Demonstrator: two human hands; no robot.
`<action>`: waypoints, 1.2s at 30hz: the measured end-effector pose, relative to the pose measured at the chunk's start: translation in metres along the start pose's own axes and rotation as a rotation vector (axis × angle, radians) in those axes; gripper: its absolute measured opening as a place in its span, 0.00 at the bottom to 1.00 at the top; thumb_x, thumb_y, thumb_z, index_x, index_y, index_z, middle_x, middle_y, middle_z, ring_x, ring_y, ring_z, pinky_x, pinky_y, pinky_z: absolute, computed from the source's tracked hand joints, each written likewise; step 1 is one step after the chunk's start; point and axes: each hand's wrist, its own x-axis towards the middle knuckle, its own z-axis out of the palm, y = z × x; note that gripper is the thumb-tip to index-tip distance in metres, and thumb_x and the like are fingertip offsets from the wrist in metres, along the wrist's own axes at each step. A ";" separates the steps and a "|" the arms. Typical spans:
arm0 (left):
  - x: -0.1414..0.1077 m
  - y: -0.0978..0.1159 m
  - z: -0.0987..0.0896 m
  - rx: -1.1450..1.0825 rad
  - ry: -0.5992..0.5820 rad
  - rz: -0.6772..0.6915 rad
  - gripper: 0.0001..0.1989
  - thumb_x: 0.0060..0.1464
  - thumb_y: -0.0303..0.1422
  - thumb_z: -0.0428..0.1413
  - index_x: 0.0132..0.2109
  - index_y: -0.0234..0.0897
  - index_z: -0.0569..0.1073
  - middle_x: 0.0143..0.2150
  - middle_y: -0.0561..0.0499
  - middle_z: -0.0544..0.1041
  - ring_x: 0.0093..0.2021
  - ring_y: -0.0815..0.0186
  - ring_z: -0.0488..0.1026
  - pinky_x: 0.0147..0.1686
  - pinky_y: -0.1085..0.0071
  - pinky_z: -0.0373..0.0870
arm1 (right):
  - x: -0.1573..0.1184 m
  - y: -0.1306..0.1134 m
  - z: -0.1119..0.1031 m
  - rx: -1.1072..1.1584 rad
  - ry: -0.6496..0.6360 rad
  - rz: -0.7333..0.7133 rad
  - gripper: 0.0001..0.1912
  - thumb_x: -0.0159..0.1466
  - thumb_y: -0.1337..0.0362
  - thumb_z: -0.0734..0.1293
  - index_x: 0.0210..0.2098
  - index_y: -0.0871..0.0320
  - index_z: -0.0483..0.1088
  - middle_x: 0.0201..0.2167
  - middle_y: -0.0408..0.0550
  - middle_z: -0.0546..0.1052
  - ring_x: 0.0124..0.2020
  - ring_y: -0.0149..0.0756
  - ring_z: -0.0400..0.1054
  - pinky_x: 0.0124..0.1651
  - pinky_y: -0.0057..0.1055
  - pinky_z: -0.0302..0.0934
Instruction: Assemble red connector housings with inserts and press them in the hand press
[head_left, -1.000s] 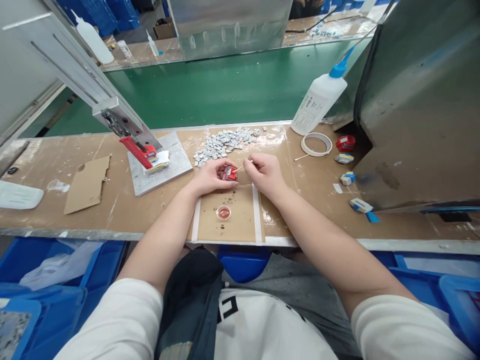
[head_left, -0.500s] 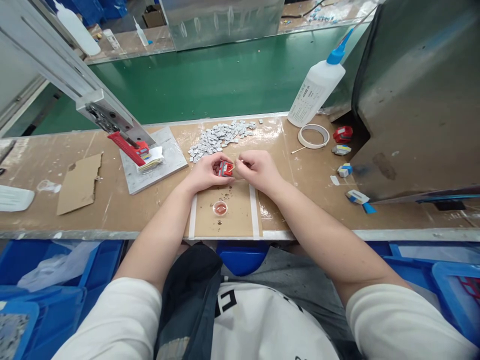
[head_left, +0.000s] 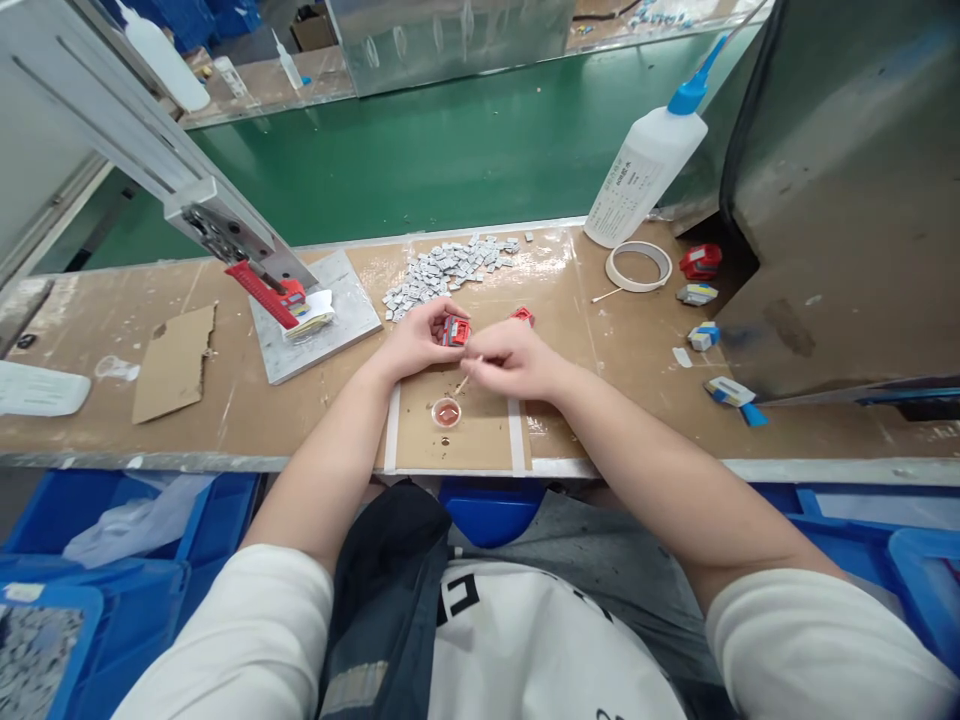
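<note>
My left hand [head_left: 420, 342] is closed around a small red and grey toy-like block [head_left: 455, 331], its red face turned toward my right hand. My right hand [head_left: 514, 360] pinches a thin cotton swab [head_left: 462, 382], which slants down toward a small clear cup [head_left: 446, 412] of reddish-brown liquid. Whether the tip touches the liquid, I cannot tell. Just beyond my right knuckles lies another red piece [head_left: 523, 316], partly hidden by the hand. A spread of small grey tiles [head_left: 450, 268] lies behind my left hand.
To the left stands a press with a red lever [head_left: 261, 294] over a grey slab [head_left: 349, 318], near a cardboard piece [head_left: 176, 365]. On the right are a tape roll [head_left: 637, 267], another swab [head_left: 606, 296], a tall white bottle [head_left: 645, 175] and several small coloured blocks [head_left: 703, 336] beside a metal housing.
My right hand has drawn the swab away from the red block and lowered it toward the cup. A red piece behind the right hand has come into view. My left hand keeps its hold.
</note>
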 end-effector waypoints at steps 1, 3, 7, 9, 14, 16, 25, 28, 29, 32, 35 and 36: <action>0.000 0.000 0.000 -0.013 0.000 0.004 0.25 0.45 0.37 0.74 0.48 0.37 0.75 0.37 0.52 0.77 0.34 0.66 0.74 0.35 0.70 0.70 | -0.001 -0.002 0.003 -0.018 -0.095 -0.022 0.19 0.68 0.61 0.62 0.22 0.54 0.52 0.19 0.38 0.57 0.23 0.28 0.51 0.31 0.31 0.46; 0.000 0.000 0.000 -0.029 -0.001 0.008 0.25 0.46 0.37 0.73 0.49 0.37 0.75 0.39 0.50 0.79 0.37 0.64 0.77 0.38 0.68 0.72 | -0.001 -0.004 0.010 -0.085 -0.208 -0.032 0.19 0.66 0.63 0.63 0.22 0.55 0.52 0.19 0.38 0.57 0.23 0.28 0.50 0.31 0.32 0.44; -0.001 -0.001 0.000 -0.021 -0.004 0.012 0.25 0.47 0.38 0.74 0.49 0.38 0.75 0.40 0.49 0.80 0.39 0.62 0.79 0.41 0.66 0.74 | 0.000 -0.003 0.017 -0.159 -0.249 -0.029 0.19 0.66 0.63 0.63 0.21 0.55 0.53 0.19 0.39 0.59 0.23 0.29 0.51 0.32 0.32 0.44; -0.001 -0.002 0.000 -0.019 -0.008 0.015 0.25 0.47 0.38 0.74 0.49 0.38 0.74 0.40 0.49 0.80 0.39 0.62 0.79 0.42 0.65 0.74 | 0.000 -0.002 0.017 -0.169 -0.254 -0.027 0.19 0.66 0.63 0.63 0.21 0.55 0.53 0.19 0.39 0.59 0.23 0.29 0.50 0.32 0.32 0.43; -0.001 -0.001 0.000 -0.032 -0.011 -0.002 0.25 0.47 0.37 0.73 0.49 0.38 0.74 0.40 0.49 0.79 0.38 0.62 0.78 0.41 0.66 0.73 | -0.001 -0.003 0.019 -0.141 -0.273 -0.028 0.17 0.63 0.64 0.64 0.22 0.55 0.53 0.19 0.38 0.59 0.23 0.29 0.49 0.31 0.32 0.42; -0.001 -0.001 0.000 -0.034 -0.012 -0.003 0.25 0.46 0.37 0.73 0.49 0.38 0.74 0.40 0.50 0.79 0.38 0.63 0.77 0.39 0.67 0.72 | -0.001 -0.003 0.018 -0.070 -0.220 -0.035 0.18 0.64 0.63 0.63 0.22 0.55 0.52 0.19 0.38 0.57 0.23 0.28 0.50 0.31 0.32 0.44; -0.003 0.000 0.000 0.039 -0.023 0.000 0.27 0.46 0.43 0.76 0.49 0.40 0.75 0.38 0.51 0.78 0.37 0.62 0.77 0.39 0.65 0.73 | 0.003 0.016 -0.010 0.017 0.454 0.207 0.21 0.66 0.61 0.62 0.21 0.53 0.48 0.19 0.37 0.50 0.23 0.29 0.48 0.30 0.31 0.44; -0.003 0.000 0.000 0.050 -0.021 0.009 0.27 0.46 0.43 0.76 0.49 0.40 0.75 0.38 0.50 0.79 0.38 0.60 0.78 0.40 0.65 0.74 | 0.005 0.024 -0.011 -0.014 0.482 0.255 0.21 0.66 0.60 0.63 0.21 0.53 0.49 0.20 0.37 0.51 0.24 0.29 0.49 0.31 0.31 0.45; -0.003 0.000 0.000 0.054 -0.019 0.007 0.27 0.46 0.43 0.76 0.49 0.40 0.75 0.38 0.50 0.79 0.38 0.60 0.78 0.39 0.65 0.74 | 0.005 0.026 -0.011 -0.017 0.471 0.255 0.21 0.66 0.60 0.63 0.21 0.53 0.49 0.20 0.37 0.52 0.24 0.29 0.48 0.31 0.31 0.45; -0.003 0.000 0.000 0.070 -0.021 0.000 0.28 0.45 0.43 0.76 0.48 0.40 0.75 0.37 0.51 0.78 0.37 0.61 0.77 0.37 0.66 0.73 | 0.007 0.030 -0.007 -0.022 0.443 0.249 0.22 0.67 0.58 0.64 0.22 0.53 0.49 0.20 0.37 0.51 0.25 0.28 0.47 0.31 0.31 0.43; -0.003 0.002 0.001 0.087 -0.024 -0.004 0.27 0.45 0.43 0.76 0.48 0.40 0.75 0.37 0.52 0.78 0.37 0.61 0.77 0.37 0.67 0.72 | 0.008 0.031 -0.005 -0.040 0.427 0.251 0.22 0.67 0.58 0.64 0.21 0.54 0.49 0.20 0.36 0.51 0.25 0.28 0.47 0.31 0.31 0.42; -0.003 0.003 0.001 0.090 -0.024 -0.007 0.26 0.46 0.43 0.76 0.47 0.40 0.75 0.37 0.51 0.78 0.37 0.61 0.77 0.37 0.67 0.72 | 0.008 0.031 -0.004 -0.048 0.426 0.251 0.22 0.67 0.58 0.64 0.21 0.54 0.49 0.20 0.36 0.51 0.25 0.28 0.48 0.31 0.31 0.42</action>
